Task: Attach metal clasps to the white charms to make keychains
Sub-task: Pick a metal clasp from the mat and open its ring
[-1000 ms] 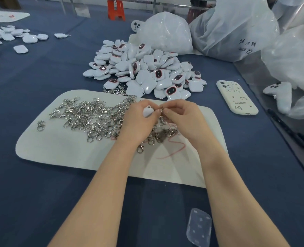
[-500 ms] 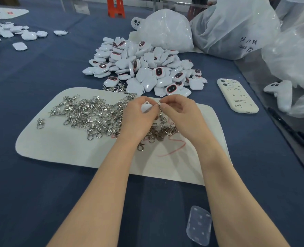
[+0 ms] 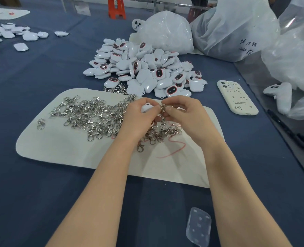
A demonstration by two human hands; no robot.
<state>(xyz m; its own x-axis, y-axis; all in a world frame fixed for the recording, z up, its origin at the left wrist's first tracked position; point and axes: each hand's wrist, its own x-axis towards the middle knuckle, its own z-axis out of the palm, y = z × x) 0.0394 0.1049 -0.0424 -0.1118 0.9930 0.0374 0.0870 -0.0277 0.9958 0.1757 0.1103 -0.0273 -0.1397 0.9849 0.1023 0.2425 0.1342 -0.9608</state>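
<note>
White charm point(image 3: 146, 108) sits pinched in our left hand point(image 3: 138, 118), fingers curled round it, just above the pale mat point(image 3: 58, 150) on the counter point(image 3: 40, 193). At its three o'clock our right hand point(image 3: 185, 118) pinches one metal clasp point(image 3: 162, 106) between thumb and forefinger. A second ago the fingertips met and hid the clasp. Now it shows between them, so we judge the hooking under way, though we cannot tell whether it has caught the loop. Spare clasps point(image 3: 94, 116) lie at nine o'clock, the charm heap point(image 3: 144, 68) at twelve.
</note>
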